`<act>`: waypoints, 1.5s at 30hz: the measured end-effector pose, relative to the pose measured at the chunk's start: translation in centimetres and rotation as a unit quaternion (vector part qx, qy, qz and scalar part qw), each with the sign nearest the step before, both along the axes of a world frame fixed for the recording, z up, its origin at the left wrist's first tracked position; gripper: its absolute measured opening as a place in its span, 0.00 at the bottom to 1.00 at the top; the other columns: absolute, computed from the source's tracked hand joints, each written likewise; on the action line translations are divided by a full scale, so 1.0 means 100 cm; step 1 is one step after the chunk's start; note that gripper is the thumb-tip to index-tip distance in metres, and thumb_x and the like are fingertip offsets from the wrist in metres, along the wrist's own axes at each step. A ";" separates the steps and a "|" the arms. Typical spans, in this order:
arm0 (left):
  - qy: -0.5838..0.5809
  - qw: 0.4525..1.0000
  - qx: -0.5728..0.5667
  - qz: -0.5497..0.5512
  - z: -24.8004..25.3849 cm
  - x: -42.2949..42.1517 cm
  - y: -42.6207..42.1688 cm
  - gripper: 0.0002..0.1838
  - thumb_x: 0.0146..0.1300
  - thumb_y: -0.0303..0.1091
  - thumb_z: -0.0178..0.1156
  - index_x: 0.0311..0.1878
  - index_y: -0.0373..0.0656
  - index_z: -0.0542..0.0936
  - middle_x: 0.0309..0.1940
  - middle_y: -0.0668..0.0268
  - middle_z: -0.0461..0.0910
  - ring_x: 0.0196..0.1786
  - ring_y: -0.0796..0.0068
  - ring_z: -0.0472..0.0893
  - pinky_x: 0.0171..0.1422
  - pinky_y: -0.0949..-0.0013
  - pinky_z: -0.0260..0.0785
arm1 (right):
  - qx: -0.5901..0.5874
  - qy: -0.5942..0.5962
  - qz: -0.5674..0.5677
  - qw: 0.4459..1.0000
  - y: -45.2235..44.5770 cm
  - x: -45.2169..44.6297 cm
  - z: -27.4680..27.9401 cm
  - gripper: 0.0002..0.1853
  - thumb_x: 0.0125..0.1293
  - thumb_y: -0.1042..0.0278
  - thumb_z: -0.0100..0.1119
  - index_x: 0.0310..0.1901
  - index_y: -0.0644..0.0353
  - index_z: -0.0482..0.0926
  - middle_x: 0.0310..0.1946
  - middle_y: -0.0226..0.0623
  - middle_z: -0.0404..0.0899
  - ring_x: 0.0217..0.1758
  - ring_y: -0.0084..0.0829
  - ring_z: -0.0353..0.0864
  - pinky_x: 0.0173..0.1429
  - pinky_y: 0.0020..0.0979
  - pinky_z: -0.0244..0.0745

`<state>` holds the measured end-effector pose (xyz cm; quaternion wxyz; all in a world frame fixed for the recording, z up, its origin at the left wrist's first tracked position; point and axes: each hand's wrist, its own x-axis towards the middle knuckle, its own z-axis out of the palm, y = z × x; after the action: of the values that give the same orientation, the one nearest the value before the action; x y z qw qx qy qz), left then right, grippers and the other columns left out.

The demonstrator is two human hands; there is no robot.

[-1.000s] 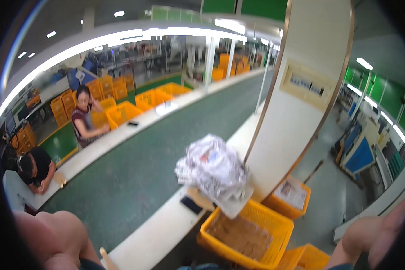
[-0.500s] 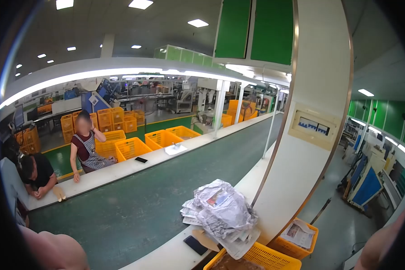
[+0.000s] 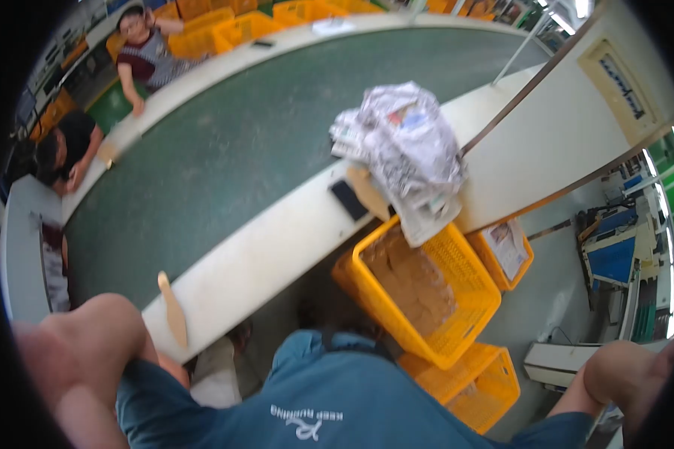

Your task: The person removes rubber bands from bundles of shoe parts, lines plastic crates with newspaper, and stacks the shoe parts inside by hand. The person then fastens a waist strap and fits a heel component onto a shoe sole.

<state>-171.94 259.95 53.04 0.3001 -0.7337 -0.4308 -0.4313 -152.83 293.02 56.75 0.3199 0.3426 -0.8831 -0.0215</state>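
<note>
Both my arms are bent up at the elbows, the left arm (image 3: 101, 337) at the lower left and the right arm (image 3: 614, 374) at the lower right. My hands lie beyond the edges of the view, so what they hold or touch is hidden. Closest to my left arm, a tan sole-shaped piece (image 3: 174, 310) lies on the white ledge (image 3: 258, 243). Farther along are a dark phone (image 3: 348, 200), another tan sole-shaped piece (image 3: 368, 193) and a heap of crumpled newspaper (image 3: 412, 142).
A yellow crate (image 3: 483, 280) with brown contents stands before me, with another yellow crate (image 3: 494, 400) beside it. A smaller yellow crate (image 3: 528, 262) holds paper near the white pillar (image 3: 569, 135). Two people sit across the green belt (image 3: 240, 142).
My view has tilted down and rolled, bringing my blue shirt, the crates and the near sole-shaped piece into sight. More of both raised arms shows.
</note>
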 end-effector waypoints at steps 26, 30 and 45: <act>-0.398 0.190 -0.506 0.741 -0.535 -0.056 -0.319 0.30 0.55 0.47 0.74 0.56 0.37 0.81 0.56 0.48 0.86 0.57 0.46 0.88 0.63 0.48 0.80 | -0.330 -0.583 -0.255 0.697 -0.037 0.019 -0.427 0.18 0.70 0.61 0.69 0.59 0.56 0.85 0.44 0.39 0.85 0.51 0.42 0.86 0.55 0.40 0.82; -0.339 0.187 -0.473 0.791 -0.540 -0.066 -0.321 0.21 0.60 0.41 0.69 0.54 0.42 0.85 0.48 0.50 0.90 0.56 0.47 0.88 0.61 0.46 0.80 | -0.387 -0.552 -0.267 0.689 -0.041 0.039 -0.438 0.17 0.71 0.61 0.68 0.58 0.54 0.85 0.44 0.37 0.84 0.50 0.42 0.85 0.54 0.41 0.82; -0.663 0.596 -0.439 0.110 -0.451 0.084 0.218 0.21 0.67 0.19 0.58 0.64 0.34 0.82 0.47 0.68 0.84 0.50 0.79 0.83 0.57 0.73 0.77 | -0.839 -0.290 -0.226 0.401 0.007 0.043 -0.474 0.27 0.75 0.62 0.69 0.69 0.63 0.73 0.56 0.41 0.83 0.56 0.29 0.83 0.63 0.33 0.79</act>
<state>-163.52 281.76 7.90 -0.3818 -0.2353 -0.7262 -0.5211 -148.57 293.69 9.30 0.1548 -0.3247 -0.5422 0.7593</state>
